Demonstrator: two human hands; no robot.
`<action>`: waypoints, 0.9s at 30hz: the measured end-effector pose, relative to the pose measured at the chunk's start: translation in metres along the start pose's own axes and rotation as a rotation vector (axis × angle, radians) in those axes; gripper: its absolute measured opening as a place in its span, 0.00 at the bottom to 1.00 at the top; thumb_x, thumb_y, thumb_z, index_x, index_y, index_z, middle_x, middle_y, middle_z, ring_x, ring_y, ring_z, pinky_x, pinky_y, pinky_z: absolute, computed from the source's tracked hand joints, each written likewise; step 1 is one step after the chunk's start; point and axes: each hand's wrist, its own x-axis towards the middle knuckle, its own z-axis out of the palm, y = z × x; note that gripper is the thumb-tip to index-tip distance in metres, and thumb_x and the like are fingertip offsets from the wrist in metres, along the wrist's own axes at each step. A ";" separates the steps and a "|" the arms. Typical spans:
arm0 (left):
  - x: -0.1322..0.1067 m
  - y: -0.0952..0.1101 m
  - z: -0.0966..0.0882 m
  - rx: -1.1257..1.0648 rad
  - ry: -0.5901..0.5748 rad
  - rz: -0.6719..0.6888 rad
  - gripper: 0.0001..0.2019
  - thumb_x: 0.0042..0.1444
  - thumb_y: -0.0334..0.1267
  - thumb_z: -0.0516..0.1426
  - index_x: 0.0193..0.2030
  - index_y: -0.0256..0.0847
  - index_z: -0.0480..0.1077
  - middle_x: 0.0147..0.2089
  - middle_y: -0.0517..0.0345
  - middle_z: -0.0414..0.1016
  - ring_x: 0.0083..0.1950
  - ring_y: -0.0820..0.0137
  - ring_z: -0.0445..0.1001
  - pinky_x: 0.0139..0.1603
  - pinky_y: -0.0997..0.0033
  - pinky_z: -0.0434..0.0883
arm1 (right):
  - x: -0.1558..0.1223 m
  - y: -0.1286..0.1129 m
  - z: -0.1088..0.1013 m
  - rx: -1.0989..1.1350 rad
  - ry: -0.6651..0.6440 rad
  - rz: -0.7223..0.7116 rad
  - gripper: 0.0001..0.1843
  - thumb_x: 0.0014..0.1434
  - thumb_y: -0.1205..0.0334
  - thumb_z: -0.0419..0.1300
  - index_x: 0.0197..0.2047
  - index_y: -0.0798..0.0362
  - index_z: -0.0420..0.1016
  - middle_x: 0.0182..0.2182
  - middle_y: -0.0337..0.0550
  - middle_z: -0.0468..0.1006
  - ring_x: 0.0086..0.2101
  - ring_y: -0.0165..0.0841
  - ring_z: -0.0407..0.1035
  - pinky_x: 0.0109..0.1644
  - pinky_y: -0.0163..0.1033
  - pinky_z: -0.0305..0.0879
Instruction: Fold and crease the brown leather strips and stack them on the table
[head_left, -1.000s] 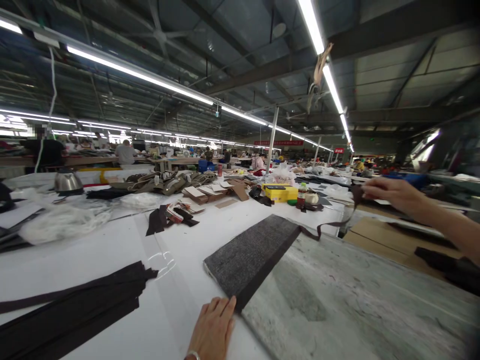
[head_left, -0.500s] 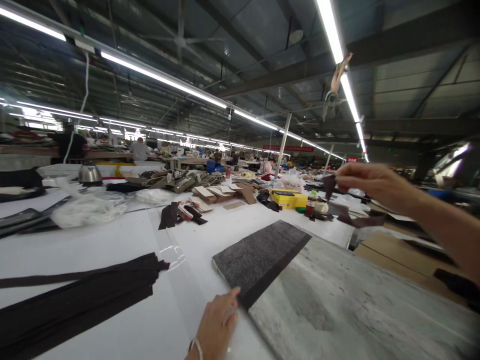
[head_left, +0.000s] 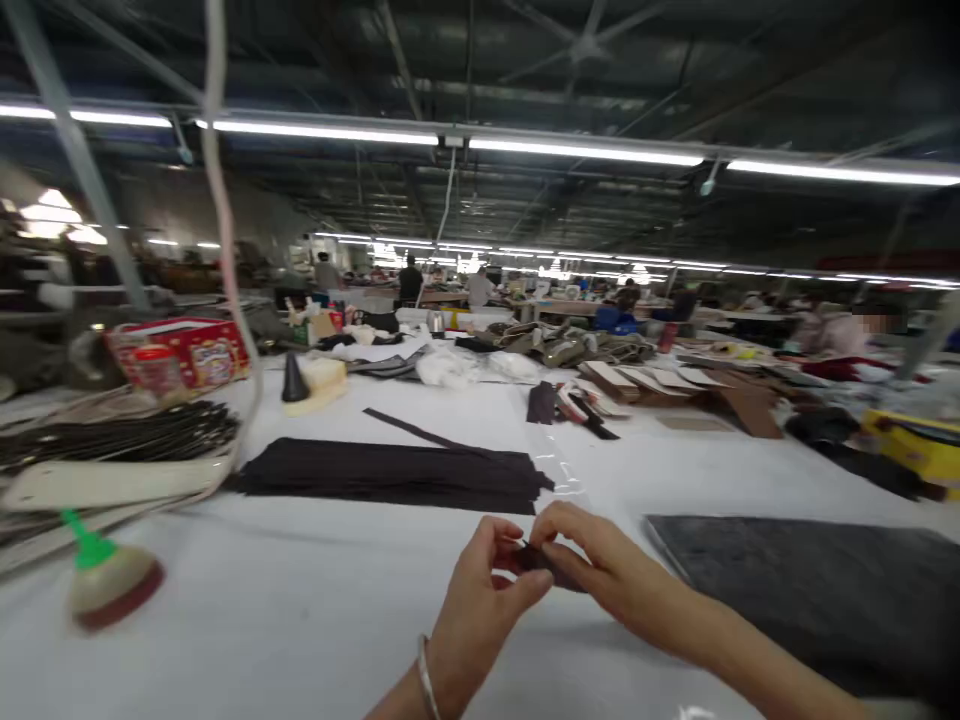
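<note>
Above the white tabletop, a small dark piece of fabric (head_left: 553, 567) is held between my two hands. My left hand (head_left: 484, 595), with a bracelet on the wrist, curls its thumb and fingers about the left end of the piece. From the right, my right hand (head_left: 611, 565) pinches it, covering part of it. Just beyond my hands lies a stack of dark fabric strips (head_left: 390, 475), with one thin strip (head_left: 409, 427) angled off behind it. A dark grey textured sheet (head_left: 795, 575) lies flat at the right, partly behind my right forearm.
At the left stand a bottle with a green nozzle (head_left: 109, 580), a black cone (head_left: 294, 380) and a red box (head_left: 214, 350). A pale cord (head_left: 225, 230) hangs down there. Cardboard pieces (head_left: 750, 400) and a yellow box (head_left: 911, 445) are at the right. People work farther back.
My view has swung left. My right hand has come in from the far right with the small fabric piece. My left hand has left the grey sheet's edge and met it.
</note>
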 end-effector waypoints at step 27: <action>-0.152 0.003 -0.262 -0.011 0.580 -0.401 0.17 0.38 0.45 0.68 0.32 0.36 0.73 0.28 0.62 0.71 0.28 0.75 0.66 0.28 0.78 0.63 | 0.044 0.002 0.132 0.464 -0.656 0.426 0.07 0.44 0.63 0.60 0.29 0.54 0.70 0.24 0.33 0.67 0.25 0.27 0.58 0.26 0.31 0.50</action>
